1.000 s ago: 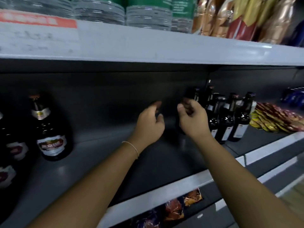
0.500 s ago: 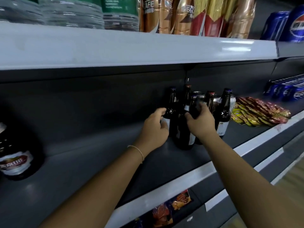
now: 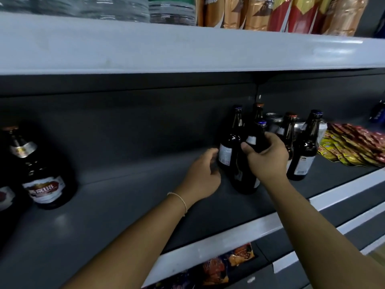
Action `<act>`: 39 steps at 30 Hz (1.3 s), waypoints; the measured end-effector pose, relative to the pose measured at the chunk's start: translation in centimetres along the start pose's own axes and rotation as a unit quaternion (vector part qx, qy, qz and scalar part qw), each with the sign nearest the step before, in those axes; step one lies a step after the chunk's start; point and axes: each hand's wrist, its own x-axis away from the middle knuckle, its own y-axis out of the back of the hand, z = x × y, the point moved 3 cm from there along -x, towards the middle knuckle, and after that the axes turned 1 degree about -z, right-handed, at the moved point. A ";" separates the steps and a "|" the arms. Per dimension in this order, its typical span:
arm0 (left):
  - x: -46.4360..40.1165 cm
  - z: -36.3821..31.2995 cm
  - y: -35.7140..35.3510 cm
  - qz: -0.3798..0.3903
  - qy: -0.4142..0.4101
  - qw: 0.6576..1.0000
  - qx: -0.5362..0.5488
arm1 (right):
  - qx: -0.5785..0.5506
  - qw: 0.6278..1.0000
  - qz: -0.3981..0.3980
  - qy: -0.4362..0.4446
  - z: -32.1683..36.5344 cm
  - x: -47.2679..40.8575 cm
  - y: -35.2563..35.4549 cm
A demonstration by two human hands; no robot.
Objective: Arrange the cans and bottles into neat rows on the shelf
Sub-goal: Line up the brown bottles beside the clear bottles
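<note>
On the middle shelf (image 3: 125, 215), a cluster of beer bottles (image 3: 300, 147) stands right of centre, with cans (image 3: 274, 119) behind them against the back wall. The right hand (image 3: 267, 156) grips the front bottle (image 3: 246, 163) at its shoulder; the left hand (image 3: 203, 176) sits just left of it, at the base of the next bottle (image 3: 229, 147) behind. Snack packets (image 3: 354, 144) lie right of the cluster. Well apart at the far left stands a large bottle (image 3: 39, 170). On the upper shelf (image 3: 187, 49) water bottles (image 3: 170, 11) stand left of upright pouches (image 3: 291, 13). Below, packets (image 3: 220, 265) lie on the lower shelf.
</note>
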 end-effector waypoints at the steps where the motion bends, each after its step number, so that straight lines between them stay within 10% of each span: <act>1: 0.2 0.2 0.3 0.008 0.001 1.000 0.000 | -0.021 1.000 0.011 0.002 0.1 0.3 -0.2; 15: 4.8 4.1 7.3 0.081 0.058 0.976 0.191 | -0.282 0.914 0.289 0.038 9.7 7.0 -4.9; 26: 12.1 8.7 17.1 -0.115 0.083 0.976 0.164 | -0.303 0.838 0.450 0.064 16.9 14.3 -13.4; 39: 18.7 12.3 24.6 -0.285 0.120 0.938 0.155 | -0.238 0.881 0.399 0.091 23.1 22.9 -20.4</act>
